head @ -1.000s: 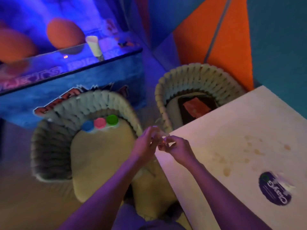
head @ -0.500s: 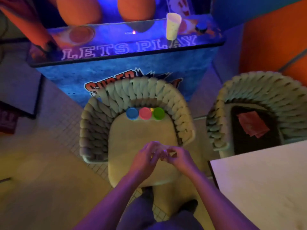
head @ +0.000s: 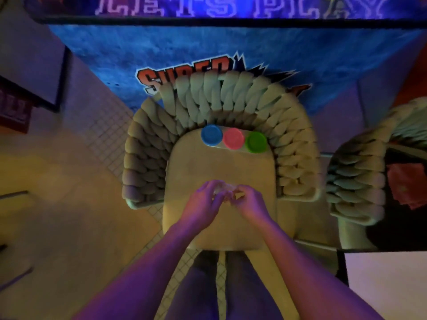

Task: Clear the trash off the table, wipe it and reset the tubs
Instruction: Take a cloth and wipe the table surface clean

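Standing nearest the camera are the person's legs in dark trousers (head: 231,292), seen from above over a tiled floor (head: 108,137), with both forearms reaching forward. At lower right a pale corner of the worktop (head: 388,287) shows. Ahead, the left hand (head: 203,202) and right hand (head: 248,202) meet over the front of a chair seat (head: 221,167), fingers curled inward and pinching a small, pale, crumpled scrap of trash (head: 223,189) between them; the scrap is too blurred to tell its long axis or which way it points. Farther back on the seat, just against the woven backrest (head: 221,98), three tubs stand upright in a row running left to right, lids facing up: a blue tub (head: 211,135), a pink tub (head: 233,138) and a green tub (head: 256,142), each touching its neighbour; no writing can be read on the lids. To the right a second woven chair (head: 355,172) holds a dark tray (head: 397,225) with a reddish napkin (head: 407,183) lying on it. Beyond the chairs stands a blue arcade cabinet (head: 138,56), bearing the partly hidden word "SUPER" in orange letters behind the backrest and "LETS PLAY" in pale letters along its top edge.
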Available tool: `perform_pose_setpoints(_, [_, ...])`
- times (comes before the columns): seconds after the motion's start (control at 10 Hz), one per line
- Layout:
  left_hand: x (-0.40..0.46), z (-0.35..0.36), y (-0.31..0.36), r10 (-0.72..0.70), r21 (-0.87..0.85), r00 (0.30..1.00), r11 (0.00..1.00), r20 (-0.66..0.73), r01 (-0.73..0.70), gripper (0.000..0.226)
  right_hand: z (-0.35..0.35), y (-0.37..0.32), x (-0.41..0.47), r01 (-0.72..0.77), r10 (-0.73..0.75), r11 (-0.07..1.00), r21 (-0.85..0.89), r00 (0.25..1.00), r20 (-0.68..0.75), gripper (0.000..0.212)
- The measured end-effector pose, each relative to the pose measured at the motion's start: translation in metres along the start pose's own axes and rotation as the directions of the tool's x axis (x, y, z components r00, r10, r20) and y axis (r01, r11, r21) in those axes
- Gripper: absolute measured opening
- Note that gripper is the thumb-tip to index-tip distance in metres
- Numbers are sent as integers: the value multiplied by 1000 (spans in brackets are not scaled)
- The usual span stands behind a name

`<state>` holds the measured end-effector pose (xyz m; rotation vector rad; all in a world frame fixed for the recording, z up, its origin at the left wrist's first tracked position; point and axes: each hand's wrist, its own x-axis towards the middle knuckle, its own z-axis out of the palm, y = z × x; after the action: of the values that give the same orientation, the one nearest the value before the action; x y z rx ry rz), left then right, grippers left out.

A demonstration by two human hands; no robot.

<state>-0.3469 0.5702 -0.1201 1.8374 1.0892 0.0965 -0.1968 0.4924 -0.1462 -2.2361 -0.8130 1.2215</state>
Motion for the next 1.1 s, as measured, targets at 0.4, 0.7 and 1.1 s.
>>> perform_pose_setpoints(0.4, [107,43,-38,8,52,999,999,-42,-6,34,23,14,129,-226,314,653,723,949,13,17])
perform_pose_setpoints(0.7, [145,80,-63,33,91,999,995,-26,-30,41,37,54,172,-66,180,774,630,976,-118,18])
perform_pose_setpoints(1.1, [141,84,-58,-32,128,999,991,-4,32,56,26,66,157,-251,274,631,734,957,91,31])
